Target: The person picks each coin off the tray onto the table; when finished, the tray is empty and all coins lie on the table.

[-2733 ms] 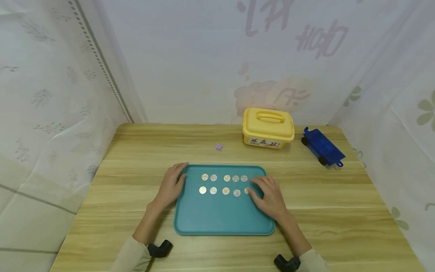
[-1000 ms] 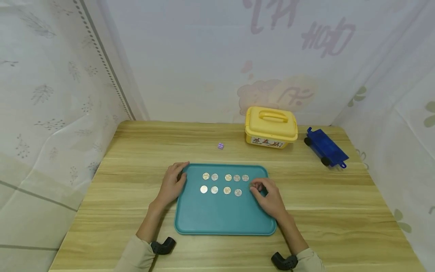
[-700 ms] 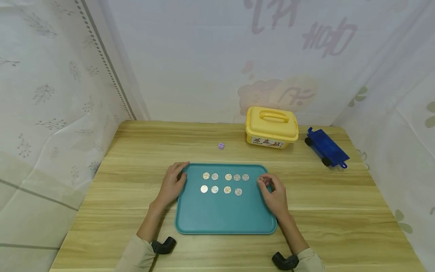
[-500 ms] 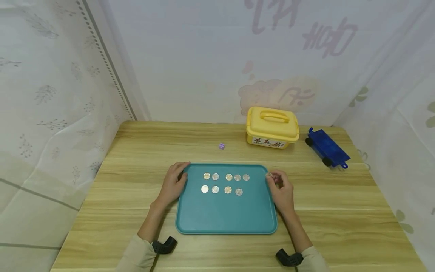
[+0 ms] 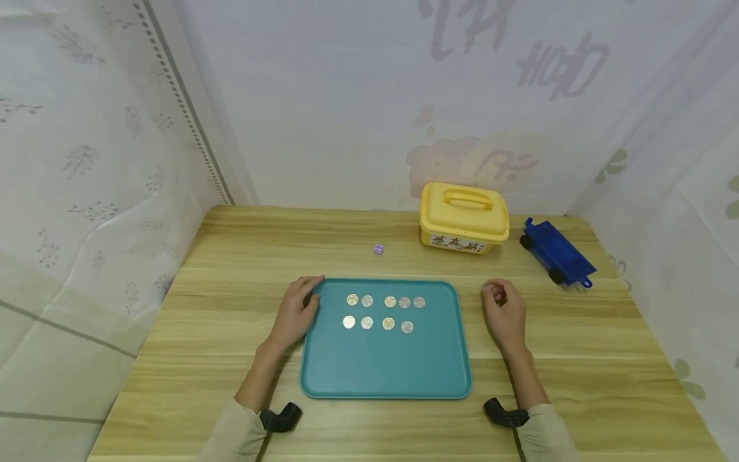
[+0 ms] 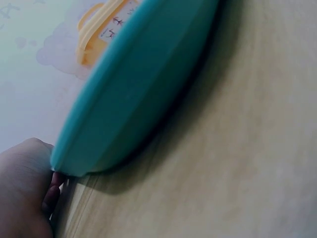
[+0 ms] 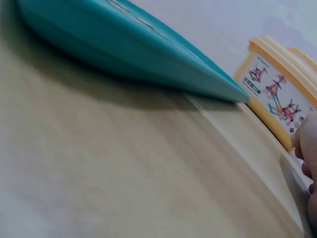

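Note:
A teal tray lies on the table with several round gold and silver coins in two rows, among them a gold coin and a silver coin. My left hand rests at the tray's upper left edge, its fingers along the rim. Off the tray's right side, my right hand is over the table, thumb and forefinger pinching a coin that is mostly hidden by the fingertips. In the right wrist view only the edge of that hand shows, and the coin is out of sight.
Behind the tray sits a small purple block. A yellow lidded box with a handle stands at the back, and a blue wheeled cart is to its right. Patterned cloth hangs beyond the table's back edge.
The right hand has picked up the lower row's rightmost coin and carried it rightward, over the tray's rim to beyond it. The left hand has stayed at the tray's edge.

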{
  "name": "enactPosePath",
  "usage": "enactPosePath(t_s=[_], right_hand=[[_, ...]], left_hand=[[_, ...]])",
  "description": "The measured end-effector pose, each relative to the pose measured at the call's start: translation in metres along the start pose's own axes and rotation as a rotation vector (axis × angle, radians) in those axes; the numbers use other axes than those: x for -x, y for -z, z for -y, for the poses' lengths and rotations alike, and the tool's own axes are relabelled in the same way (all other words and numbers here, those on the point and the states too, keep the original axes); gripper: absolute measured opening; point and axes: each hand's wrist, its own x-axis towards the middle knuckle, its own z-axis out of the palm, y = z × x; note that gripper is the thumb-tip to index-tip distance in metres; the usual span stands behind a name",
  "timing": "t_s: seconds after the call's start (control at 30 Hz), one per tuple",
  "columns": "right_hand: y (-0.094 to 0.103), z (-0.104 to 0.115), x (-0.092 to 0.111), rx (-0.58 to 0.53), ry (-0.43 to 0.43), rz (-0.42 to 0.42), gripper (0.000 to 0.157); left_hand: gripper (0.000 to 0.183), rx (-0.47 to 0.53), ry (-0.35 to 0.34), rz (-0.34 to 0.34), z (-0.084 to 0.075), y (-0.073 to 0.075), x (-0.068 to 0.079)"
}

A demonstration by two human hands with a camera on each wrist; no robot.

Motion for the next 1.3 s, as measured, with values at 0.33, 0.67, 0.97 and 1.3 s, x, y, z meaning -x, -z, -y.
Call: enactPosePath(t_s=[0.33,0.67,0.97,1.3], right_hand=[[0.004,-0.007,-0.010,0.032,-0.047,-0.029,0.019],[0.003,-0.005,-0.009,0.134,0.012,-0.015,0.018],[0.002,-0.009,-0.007,0.198,0.054,0.014,0.020],[0.002,-0.012,-0.007,0.235,0.053,0.018,0.021]], left_hand=[[0.040,0.002,-0.003,-0.011,-0.001,0.003,-0.001],[0.040,0.000,0.006,0.005,-0.001,0.004,-0.003],[0.040,-0.006,0.014,0.007,-0.001,0.002,-0.002],[0.041,0.003,0.018,0.012,-0.001,0.000,-0.001]])
